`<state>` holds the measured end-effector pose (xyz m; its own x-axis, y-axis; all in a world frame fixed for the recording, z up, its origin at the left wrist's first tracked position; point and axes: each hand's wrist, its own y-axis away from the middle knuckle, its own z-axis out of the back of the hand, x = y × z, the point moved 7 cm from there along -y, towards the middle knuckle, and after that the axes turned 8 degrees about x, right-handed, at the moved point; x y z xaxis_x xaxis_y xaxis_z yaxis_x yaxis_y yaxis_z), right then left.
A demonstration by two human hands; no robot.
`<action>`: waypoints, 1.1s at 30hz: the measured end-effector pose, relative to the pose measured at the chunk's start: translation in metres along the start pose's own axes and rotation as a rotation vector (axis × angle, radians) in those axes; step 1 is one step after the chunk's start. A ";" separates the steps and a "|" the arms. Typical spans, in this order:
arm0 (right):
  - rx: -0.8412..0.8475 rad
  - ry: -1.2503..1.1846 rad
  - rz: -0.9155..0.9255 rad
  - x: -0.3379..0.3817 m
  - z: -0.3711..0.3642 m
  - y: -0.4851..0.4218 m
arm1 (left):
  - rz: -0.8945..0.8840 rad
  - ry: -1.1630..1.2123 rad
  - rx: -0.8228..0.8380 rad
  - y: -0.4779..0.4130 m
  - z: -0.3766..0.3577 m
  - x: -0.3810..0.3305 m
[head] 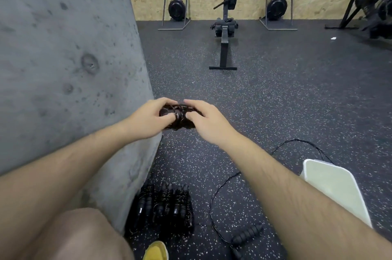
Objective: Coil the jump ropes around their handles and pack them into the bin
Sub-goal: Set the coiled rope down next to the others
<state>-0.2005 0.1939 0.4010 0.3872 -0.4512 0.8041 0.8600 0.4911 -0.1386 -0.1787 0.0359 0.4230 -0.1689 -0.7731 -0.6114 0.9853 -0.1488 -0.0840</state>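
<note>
Head view: both hands — left hand (148,119) and right hand (209,120) — curl around a black jump rope (178,116), its cord wound round the handles, held above the speckled floor (275,100). Below, coiled ropes (163,206) lie bunched against the concrete wall (63,58). A loose rope (247,234) trails nearby, beside a pale plastic piece (335,187) — bin or lid, unclear.
</note>
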 end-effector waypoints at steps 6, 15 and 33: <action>0.154 0.570 0.186 0.002 -0.047 -0.012 | 0.264 0.598 0.049 0.013 -0.021 0.069; 0.428 0.630 0.022 -0.069 -0.128 -0.034 | 0.471 0.778 0.100 0.034 -0.093 0.155; 0.724 0.579 -0.063 -0.190 -0.306 -0.034 | 0.563 0.177 0.133 0.105 -0.227 0.309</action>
<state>-0.2023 0.0350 0.0760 0.6197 -0.6991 0.3568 0.5439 0.7102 0.4470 -0.1215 -0.0782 0.0464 0.3957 -0.6430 -0.6557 0.9084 0.1689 0.3825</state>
